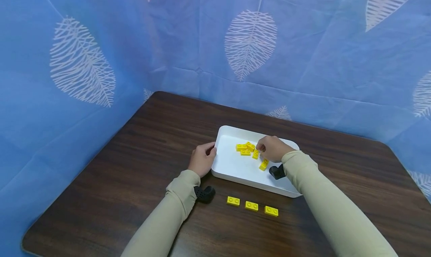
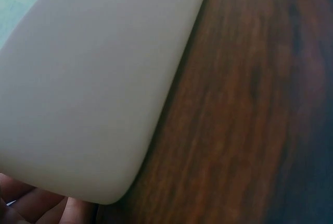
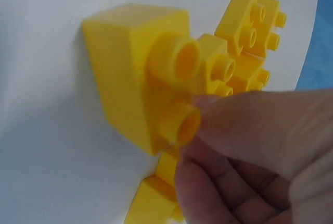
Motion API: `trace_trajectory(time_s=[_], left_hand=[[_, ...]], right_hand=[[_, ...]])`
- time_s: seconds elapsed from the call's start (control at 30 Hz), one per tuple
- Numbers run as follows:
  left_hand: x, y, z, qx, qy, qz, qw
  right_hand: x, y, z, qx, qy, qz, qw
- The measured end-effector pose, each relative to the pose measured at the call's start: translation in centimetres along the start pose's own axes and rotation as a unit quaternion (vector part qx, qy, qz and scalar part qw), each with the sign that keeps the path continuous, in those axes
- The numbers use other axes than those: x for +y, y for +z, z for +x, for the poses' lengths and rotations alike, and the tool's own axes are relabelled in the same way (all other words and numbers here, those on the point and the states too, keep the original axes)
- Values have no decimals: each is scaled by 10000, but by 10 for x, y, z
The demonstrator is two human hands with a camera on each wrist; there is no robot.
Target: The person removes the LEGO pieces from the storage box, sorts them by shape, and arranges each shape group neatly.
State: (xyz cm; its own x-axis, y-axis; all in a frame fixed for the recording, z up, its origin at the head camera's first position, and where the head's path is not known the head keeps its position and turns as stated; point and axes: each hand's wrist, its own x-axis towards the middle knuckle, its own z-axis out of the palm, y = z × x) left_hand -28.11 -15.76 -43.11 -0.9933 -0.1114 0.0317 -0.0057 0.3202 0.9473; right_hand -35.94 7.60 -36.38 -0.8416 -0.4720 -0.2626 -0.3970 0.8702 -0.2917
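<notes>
A white tray [image 1: 232,174] lies on the table, with several yellow toy bricks [image 1: 241,147] loose in it. My left hand [image 1: 202,159] touches the tray's left side, thumb and fingertips against the outer wall. The left wrist view shows its fingers [image 2: 36,203] low at the tray's corner. Over the tray, my right hand [image 1: 273,148] reaches down among the bricks with curled fingers. In the right wrist view its thumb and fingers [image 3: 197,187] are close to several bricks; I cannot tell whether they pinch one. A two-stud brick [image 3: 114,73] fills the foreground there.
Three yellow bricks [image 1: 251,205] lie spaced in a row on the dark wooden table [image 1: 134,167], in front of the tray. Blue cloth [image 1: 188,36] with white leaf prints hangs behind the table and along its left side. Each wrist wears a black device [image 1: 204,194].
</notes>
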Motion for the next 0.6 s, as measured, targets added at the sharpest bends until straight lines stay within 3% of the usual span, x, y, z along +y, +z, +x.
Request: trace_trajectory(time_s=[0.27, 0.6], left_hand=[[1, 1, 1, -12, 117, 8, 9999], [-2, 0, 2, 13, 81, 39, 10000]], right_hand=[[-5, 1, 3, -52, 25, 41, 10000], [-11, 5, 8, -499, 427, -46, 9978]])
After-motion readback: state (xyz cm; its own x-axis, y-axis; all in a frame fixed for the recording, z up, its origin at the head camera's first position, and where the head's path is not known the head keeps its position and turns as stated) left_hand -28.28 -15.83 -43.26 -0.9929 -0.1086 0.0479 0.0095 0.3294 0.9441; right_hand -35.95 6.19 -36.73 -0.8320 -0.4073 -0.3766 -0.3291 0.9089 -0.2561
